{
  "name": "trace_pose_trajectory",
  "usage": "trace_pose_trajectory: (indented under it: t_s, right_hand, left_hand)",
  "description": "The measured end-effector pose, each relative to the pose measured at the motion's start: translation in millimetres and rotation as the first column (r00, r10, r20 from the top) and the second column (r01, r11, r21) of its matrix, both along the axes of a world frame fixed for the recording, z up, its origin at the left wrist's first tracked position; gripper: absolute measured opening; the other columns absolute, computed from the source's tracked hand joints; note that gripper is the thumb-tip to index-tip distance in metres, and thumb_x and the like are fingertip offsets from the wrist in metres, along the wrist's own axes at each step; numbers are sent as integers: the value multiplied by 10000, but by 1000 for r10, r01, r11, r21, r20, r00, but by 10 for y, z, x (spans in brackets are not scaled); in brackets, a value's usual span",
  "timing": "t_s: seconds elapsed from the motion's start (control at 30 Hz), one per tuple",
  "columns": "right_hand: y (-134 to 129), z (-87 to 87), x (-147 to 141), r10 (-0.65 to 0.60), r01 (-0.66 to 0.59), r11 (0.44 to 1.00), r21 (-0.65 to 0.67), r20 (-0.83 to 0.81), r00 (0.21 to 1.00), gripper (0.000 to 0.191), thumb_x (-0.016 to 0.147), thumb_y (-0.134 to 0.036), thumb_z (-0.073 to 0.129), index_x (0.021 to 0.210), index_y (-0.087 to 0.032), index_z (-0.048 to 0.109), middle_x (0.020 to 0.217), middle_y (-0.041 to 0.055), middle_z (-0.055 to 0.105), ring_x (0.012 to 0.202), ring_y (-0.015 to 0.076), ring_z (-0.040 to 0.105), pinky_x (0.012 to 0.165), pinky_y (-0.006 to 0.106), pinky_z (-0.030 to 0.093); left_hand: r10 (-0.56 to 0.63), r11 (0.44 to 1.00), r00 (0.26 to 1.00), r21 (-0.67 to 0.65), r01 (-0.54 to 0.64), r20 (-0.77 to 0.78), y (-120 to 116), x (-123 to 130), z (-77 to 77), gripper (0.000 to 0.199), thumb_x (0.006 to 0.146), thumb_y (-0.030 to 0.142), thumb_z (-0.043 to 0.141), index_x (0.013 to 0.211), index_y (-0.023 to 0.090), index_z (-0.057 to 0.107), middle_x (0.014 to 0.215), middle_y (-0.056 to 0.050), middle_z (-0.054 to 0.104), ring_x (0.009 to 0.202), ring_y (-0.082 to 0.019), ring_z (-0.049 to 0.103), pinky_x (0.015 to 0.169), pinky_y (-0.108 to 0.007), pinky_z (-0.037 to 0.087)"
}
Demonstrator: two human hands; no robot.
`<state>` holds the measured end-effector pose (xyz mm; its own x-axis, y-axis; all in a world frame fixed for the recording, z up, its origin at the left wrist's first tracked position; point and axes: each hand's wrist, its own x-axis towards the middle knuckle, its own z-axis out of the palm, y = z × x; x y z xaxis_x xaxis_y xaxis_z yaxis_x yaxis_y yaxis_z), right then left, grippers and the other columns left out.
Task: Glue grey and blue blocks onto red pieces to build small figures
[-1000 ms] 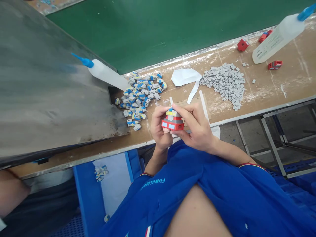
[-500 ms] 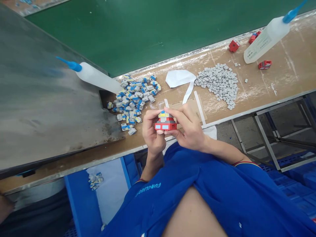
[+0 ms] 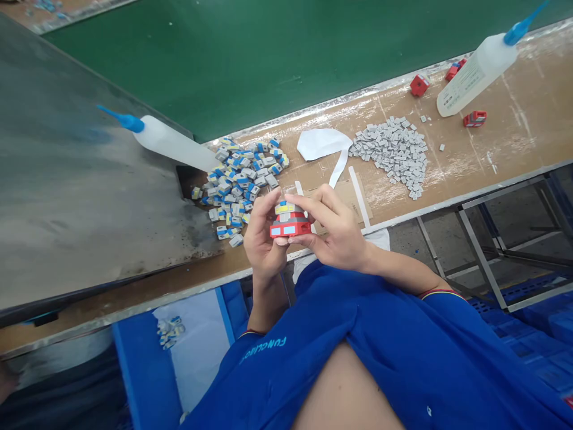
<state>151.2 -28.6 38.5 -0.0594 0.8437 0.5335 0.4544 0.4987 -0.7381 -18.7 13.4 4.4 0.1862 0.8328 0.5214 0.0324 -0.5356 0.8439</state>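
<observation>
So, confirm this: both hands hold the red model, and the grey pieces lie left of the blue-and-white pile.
Wrong on one point: the head view shows the grey pieces right of the blue-and-white pile, not left. The left hand and right hand do hold the red model.

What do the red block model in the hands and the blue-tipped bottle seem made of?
The red block model looks like matte moulded rubber or plastic, given flat colours and crisp edges; hard to tell which. The squeeze bottle looks like milky translucent plastic, with an opaque blue nozzle.
</observation>
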Motion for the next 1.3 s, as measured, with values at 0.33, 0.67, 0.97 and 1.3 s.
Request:
trace_pose_trajectory:
  t_s: [0.33, 0.67, 0.97, 1.3]
  right_hand:
    - [171, -56, 133, 280, -283, 958, -48, -56, 958, 543, 1121, -529, 535, 1535, -184, 596, 1247, 117, 675, 982, 193, 682, 911, 374, 635]
    - [1954, -806, 810, 231, 235, 859, -454, 754, 614, 500, 924, -175, 729, 1404, -58, 651, 1463, 271, 607, 1322, 402, 565, 1074, 497, 488]
    - [2062, -763, 774, 174, 205, 910, -361, 781, 600, 315, 978, -150, 467, 1139, -114, 735, 1193, 233, 730, 1062, 343, 602, 883, 428, 469]
    - [2559, -407, 1515, -234, 332, 829, -450, 260, 937, 197, 935, -126, 575, 760, -214, 552, 711, -20, 465, 726, 153, 499, 773, 338, 476]
  left_hand:
    - [65, 993, 998, -102, -63, 16, -95, -157, 29, 649, 916, 703, 757, 1359, 230, 767, 1255, -126, 767, 1101, -289, 763, 953, -381, 635]
    - [148, 938, 974, -337, -82, 174, -145, -294, -220, 709, 876, 743, 780, 1295, 171, 759, 1168, -154, 805, 1007, -275, 802, 877, -364, 662]
    - [175, 920, 967, -380, -93, 186, -202, -371, -279, 729, 880, 752, 767, 1302, 157, 752, 1192, -175, 809, 1036, -280, 803, 897, -360, 647]
    - [57, 948, 978, -317, 10, 201, -22, -285, -406, 667, 919, 702, 758, 1312, 162, 747, 1207, -185, 816, 1012, -271, 802, 867, -352, 646]
